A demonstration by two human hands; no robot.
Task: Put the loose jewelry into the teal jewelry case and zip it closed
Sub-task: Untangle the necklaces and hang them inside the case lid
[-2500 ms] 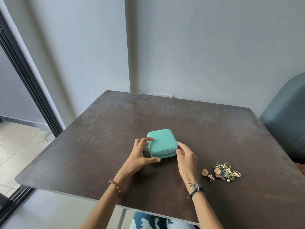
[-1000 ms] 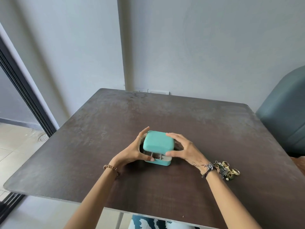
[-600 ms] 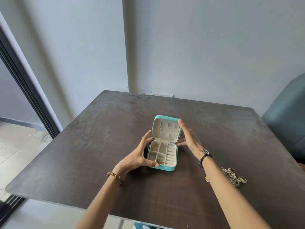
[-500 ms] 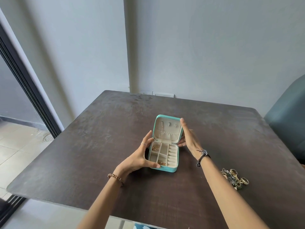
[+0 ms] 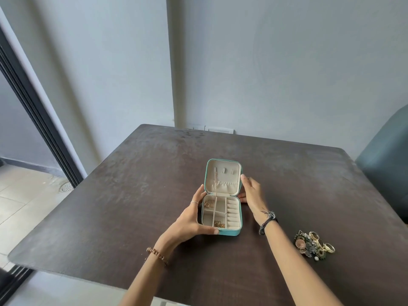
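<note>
Bracing the case [image 5: 221, 214] mid-table [image 5: 123, 195], we grasp its base with our left hand [image 5: 189, 219], thumb on the near edge and fingers along the left wall, so it cannot slide. Our right hand [image 5: 251, 196] rests straight, relaxed fingers against the lid [image 5: 223, 176], likely steadying it open. Loose jewelry [image 5: 314, 245] waits near right. Opened, the case's long axis runs away from us, with the lid tilted back on the far side.

Bare forearms, brown beaded bracelet [image 5: 156, 254] on left wrist, silver ring [image 5: 194, 202], dark cord bracelet [image 5: 267, 220] on right wrist
</note>
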